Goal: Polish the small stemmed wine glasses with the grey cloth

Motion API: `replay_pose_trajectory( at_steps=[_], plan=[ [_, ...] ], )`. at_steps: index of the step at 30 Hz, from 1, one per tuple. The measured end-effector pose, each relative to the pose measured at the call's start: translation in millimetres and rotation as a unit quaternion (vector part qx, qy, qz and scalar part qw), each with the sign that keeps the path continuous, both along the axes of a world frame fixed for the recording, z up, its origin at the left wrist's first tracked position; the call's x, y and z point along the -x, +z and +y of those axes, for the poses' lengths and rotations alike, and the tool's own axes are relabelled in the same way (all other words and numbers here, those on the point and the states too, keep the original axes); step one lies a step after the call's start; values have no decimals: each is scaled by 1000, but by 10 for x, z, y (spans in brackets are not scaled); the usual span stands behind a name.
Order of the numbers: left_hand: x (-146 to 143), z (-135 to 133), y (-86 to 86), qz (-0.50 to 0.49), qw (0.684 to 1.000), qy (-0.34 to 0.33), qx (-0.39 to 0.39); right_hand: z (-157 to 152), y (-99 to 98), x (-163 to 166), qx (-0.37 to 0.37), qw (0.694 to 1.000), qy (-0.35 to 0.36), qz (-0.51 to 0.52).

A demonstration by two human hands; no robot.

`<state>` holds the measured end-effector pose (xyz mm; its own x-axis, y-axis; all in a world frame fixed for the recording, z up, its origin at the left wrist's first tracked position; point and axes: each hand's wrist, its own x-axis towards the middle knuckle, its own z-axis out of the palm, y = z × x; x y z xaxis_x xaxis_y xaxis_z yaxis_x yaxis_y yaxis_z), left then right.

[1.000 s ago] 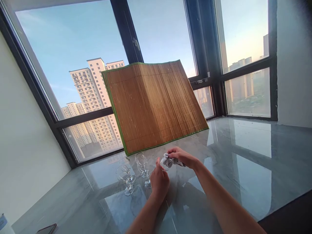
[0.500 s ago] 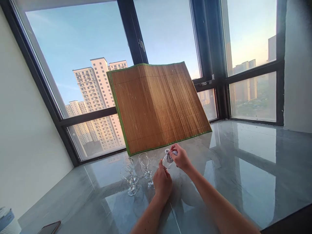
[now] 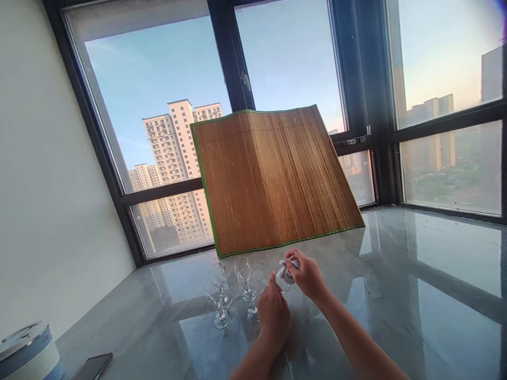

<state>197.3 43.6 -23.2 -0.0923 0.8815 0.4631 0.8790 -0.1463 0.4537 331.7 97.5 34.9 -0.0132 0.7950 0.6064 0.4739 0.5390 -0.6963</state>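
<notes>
My left hand [image 3: 274, 307] is closed around a stemmed glass [image 3: 282, 285], whose stem and foot are mostly hidden by the fingers. Over the rim of that glass, my right hand [image 3: 309, 273] pinches a bunched greyish-white cloth [image 3: 288, 269], part of which sits inside the bowl. Left of my left hand, several clear stemmed glasses stand upright in a loose group. A front glass [image 3: 222, 317], a rear glass [image 3: 242, 266] and one close to my left wrist [image 3: 252, 314] show among them.
A brown bamboo mat [image 3: 269, 179] with green edging leans against the window behind the glasses. At the lower left are a blue-and-white lidded container [image 3: 29, 353] and a dark phone [image 3: 93, 367]. The grey glossy countertop [image 3: 158, 322] reflects the window.
The view has shifted, so the scene sits further right and slightly lower. The cloth has gone a little deeper into the glass's bowl; both hands keep their hold.
</notes>
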Motion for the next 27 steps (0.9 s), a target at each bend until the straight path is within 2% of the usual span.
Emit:
replay_pose_trajectory(
  at_steps=[6, 11, 16, 18, 22, 27],
  plan=[
    [19, -31, -34, 11, 1000, -17, -2, -78, 54, -16, 31, 999, 34, -22],
    [12, -54, -4, -28, 999, -20, -9, -134, 100, -11, 37, 997, 48, -52],
    [-23, -142, 70, -15, 999, -50, 5, -198, 68, 8, 24, 998, -12, -50],
    [-15, -158, 86, -26, 999, -29, -4, -205, 54, 28, 16, 998, -14, -62],
    [-5, -131, 56, -21, 998, -56, -13, -181, 17, 50, 4, 996, -56, -63],
    [-1, -122, 27, -17, 998, -63, -21, -173, -8, 47, -7, 997, -62, -54]
  ],
)
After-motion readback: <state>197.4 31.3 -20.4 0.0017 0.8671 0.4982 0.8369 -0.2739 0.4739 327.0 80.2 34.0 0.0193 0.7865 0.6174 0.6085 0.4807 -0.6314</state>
